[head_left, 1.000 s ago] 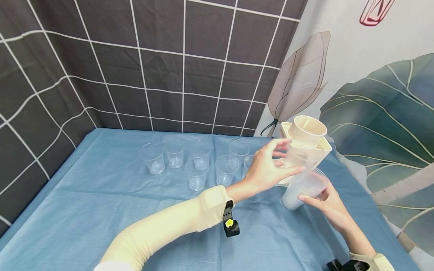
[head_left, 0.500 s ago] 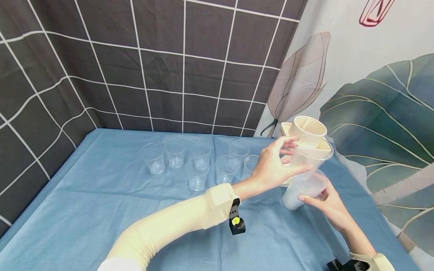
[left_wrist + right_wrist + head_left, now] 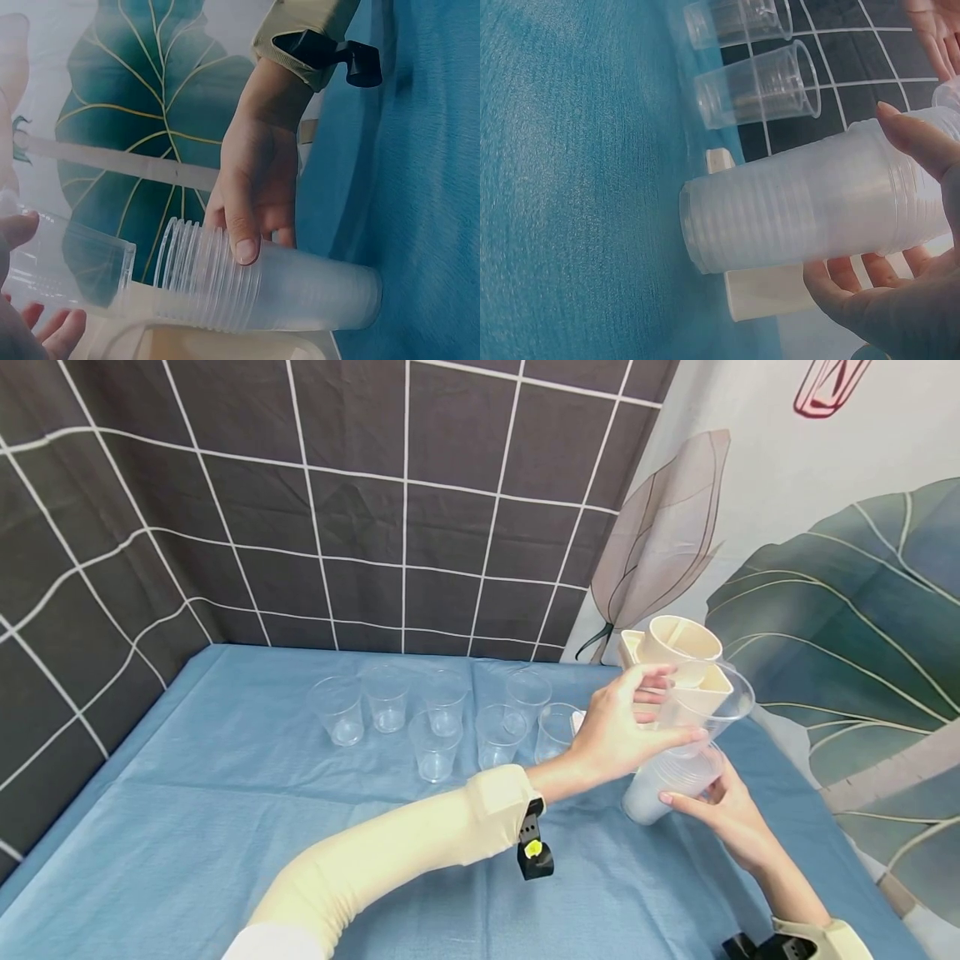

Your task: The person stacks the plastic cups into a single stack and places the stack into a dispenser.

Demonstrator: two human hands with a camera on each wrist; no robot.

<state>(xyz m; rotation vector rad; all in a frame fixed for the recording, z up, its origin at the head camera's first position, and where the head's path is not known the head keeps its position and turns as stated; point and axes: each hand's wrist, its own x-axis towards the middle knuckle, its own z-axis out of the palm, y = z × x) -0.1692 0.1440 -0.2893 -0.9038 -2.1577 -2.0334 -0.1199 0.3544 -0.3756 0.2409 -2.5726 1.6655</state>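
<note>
My left hand (image 3: 626,727) holds a single clear plastic cup (image 3: 723,697) between thumb and fingers, just above the stack. In the left wrist view that cup (image 3: 71,259) is apart from the stack's rims, with a small gap between. My right hand (image 3: 738,818) grips the stack of nested clear cups (image 3: 660,789) near its rims, thumb on one side and fingers round the other. The right wrist view shows the stack (image 3: 802,202), its base close to the blue cloth, with my right hand (image 3: 900,285) around its rim end.
Several clear cups, one of them (image 3: 435,747), stand in loose rows on the blue cloth (image 3: 225,843) left of my hands. A cream-coloured holder (image 3: 682,643) with a round opening stands behind the stack. A dark gridded curtain (image 3: 360,518) hangs along the back.
My left hand has moved a little to the right and up, and the cup in it has come out of the stack's top. My right hand and the stack stay in place.
</note>
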